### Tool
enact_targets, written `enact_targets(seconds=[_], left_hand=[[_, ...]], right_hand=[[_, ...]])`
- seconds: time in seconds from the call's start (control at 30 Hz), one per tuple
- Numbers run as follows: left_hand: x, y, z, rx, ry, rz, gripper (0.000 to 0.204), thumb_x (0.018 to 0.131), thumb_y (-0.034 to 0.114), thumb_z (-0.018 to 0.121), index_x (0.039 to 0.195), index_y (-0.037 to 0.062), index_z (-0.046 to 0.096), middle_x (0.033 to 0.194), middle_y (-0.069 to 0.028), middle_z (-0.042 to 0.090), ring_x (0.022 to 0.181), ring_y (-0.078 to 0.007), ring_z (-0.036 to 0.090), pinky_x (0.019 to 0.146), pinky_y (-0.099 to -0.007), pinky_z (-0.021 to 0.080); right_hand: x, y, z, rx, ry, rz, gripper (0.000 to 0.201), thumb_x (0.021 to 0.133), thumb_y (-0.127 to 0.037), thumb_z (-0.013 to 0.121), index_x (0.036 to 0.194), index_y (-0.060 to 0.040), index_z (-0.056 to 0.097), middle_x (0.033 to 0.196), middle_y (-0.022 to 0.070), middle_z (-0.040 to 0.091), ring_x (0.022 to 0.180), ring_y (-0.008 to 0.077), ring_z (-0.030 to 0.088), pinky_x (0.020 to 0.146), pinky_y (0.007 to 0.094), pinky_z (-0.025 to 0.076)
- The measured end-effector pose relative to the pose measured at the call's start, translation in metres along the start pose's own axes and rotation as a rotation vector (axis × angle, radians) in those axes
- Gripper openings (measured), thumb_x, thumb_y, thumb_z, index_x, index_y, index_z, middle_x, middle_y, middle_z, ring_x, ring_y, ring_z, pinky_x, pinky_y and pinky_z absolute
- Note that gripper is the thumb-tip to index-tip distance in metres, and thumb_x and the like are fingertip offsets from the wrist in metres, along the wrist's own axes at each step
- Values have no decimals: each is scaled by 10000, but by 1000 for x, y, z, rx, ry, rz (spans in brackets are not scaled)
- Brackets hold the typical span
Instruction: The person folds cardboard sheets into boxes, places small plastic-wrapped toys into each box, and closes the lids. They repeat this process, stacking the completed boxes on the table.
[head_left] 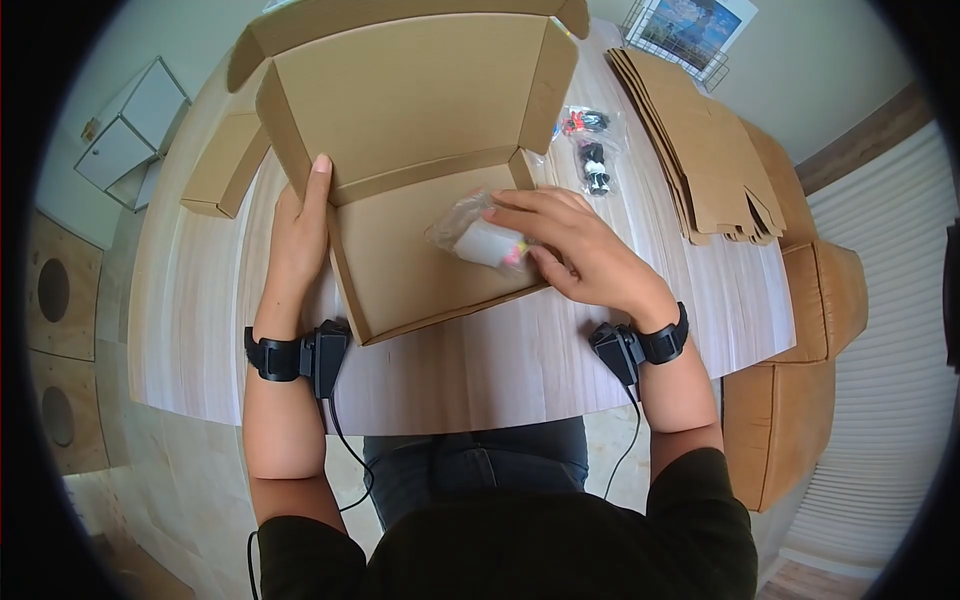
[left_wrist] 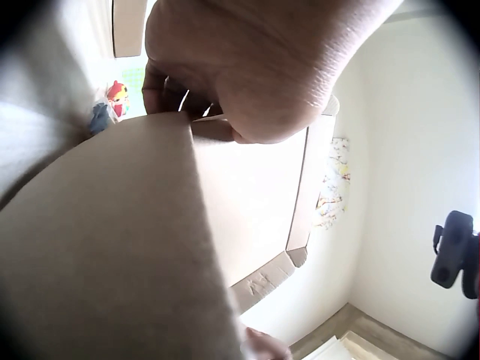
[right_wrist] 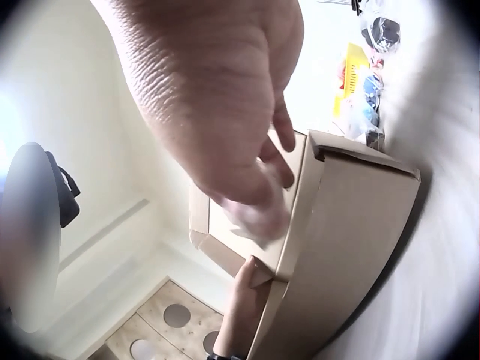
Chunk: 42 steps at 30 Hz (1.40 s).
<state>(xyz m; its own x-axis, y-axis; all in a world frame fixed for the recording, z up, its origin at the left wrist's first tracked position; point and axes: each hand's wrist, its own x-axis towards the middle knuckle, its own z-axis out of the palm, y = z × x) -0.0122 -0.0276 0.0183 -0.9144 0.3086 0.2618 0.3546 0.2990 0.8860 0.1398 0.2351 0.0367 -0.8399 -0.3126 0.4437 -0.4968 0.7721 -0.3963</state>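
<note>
An open brown cardboard box [head_left: 385, 275] stands on the table with its lid [head_left: 420, 95] raised at the back. My left hand [head_left: 298, 235] grips the box's left side, thumb up along the wall; the left wrist view has the fingers bent over the cardboard edge. Over the inside of the box, my right hand [head_left: 585, 248] holds a small clear plastic bag [head_left: 485, 243] between fingers and thumb. White material fills most of this bag, with pink and yellow bits near the thumb. In the right wrist view the bag [right_wrist: 259, 221] is blurred and partly covered by the hand.
Clear bags with dark and red items [head_left: 594, 165] lie right of the box. Farther right is a stack of flattened cardboard [head_left: 700, 145]. A narrow closed cardboard box [head_left: 225, 165] sits at the left. A picture [head_left: 690, 35] stands in a wire rack at the back.
</note>
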Motion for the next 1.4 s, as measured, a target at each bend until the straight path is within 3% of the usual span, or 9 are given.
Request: enact_targets(seconds=[0.27, 0.37, 0.53, 0.73, 0.9, 1.0, 1.13, 1.23, 1.4], left_hand=[[0, -4, 4, 2, -26, 22, 611, 1016, 470, 409, 1235, -84, 548, 1168, -201, 625, 1101, -250, 571, 967, -328, 411], [0, -6, 5, 5, -38, 16, 606, 1016, 465, 411, 1231, -83, 552, 1169, -201, 626, 1104, -249, 572, 966, -329, 413], [1, -10, 4, -1, -55, 61, 604, 1013, 467, 419, 1228, -81, 556, 1187, -208, 624, 1115, -257, 572, 972, -332, 411], [-4, -6, 6, -37, -167, 7, 579, 1010, 452, 443, 1186, -84, 576, 1128, -196, 652, 1073, -251, 592, 950, -336, 429], [-12, 11, 8, -42, -299, -51, 534, 1013, 426, 457, 1202, -62, 564, 1109, -182, 654, 1069, -236, 590, 938, -335, 438], [-12, 8, 10, -28, -352, 31, 523, 1007, 414, 478, 1246, -49, 531, 1138, -184, 640, 1077, -240, 587, 939, -345, 441], [-13, 13, 8, -52, -390, 44, 564, 985, 407, 521, 1346, -21, 453, 1292, -171, 556, 1173, -241, 532, 973, -363, 422], [-15, 12, 0, -178, -369, 102, 597, 958, 367, 574, 1403, 5, 408, 1378, -139, 491, 1233, -232, 486, 1008, -363, 395], [-4, 2, -29, -561, -443, 154, 624, 900, 226, 657, 1436, 40, 397, 1378, -88, 480, 1186, -194, 495, 988, -321, 393]], right_hand=[[-23, 65, 5, -293, 400, 443, 356, 853, -183, 661, 1201, -112, 633, 1353, 228, 486, 1176, 402, 514, 1030, 457, 397], [-45, 99, 15, -415, 197, 499, 345, 856, -201, 669, 1191, -124, 644, 1316, 259, 494, 1152, 455, 512, 1011, 471, 414], [-46, 115, 2, -174, 333, 532, 53, 818, -43, 663, 866, -39, 685, 1098, 201, 584, 963, 362, 607, 810, 402, 497], [-12, 43, -13, -53, 817, 253, 143, 808, -6, 659, 933, -51, 709, 1194, 156, 563, 1105, 318, 562, 918, 352, 458], [-7, -5, -7, -207, 496, -180, 210, 697, 43, 694, 883, -50, 724, 1240, 158, 572, 1120, 312, 563, 893, 382, 493], [0, -6, 3, -46, 204, -142, 154, 748, -28, 703, 899, -59, 714, 1242, 137, 594, 1104, 314, 576, 921, 404, 488], [2, 6, 6, -111, 78, -126, 151, 792, -29, 681, 938, -50, 708, 1241, 118, 605, 1033, 306, 616, 887, 412, 495], [-1, 8, -6, -64, 282, -35, 112, 796, -16, 667, 901, -24, 706, 1263, 127, 591, 1046, 303, 612, 884, 404, 495], [-17, 38, -6, 241, 763, 180, 275, 906, -43, 602, 1177, -10, 576, 1065, 85, 596, 892, 150, 583, 783, 295, 497]])
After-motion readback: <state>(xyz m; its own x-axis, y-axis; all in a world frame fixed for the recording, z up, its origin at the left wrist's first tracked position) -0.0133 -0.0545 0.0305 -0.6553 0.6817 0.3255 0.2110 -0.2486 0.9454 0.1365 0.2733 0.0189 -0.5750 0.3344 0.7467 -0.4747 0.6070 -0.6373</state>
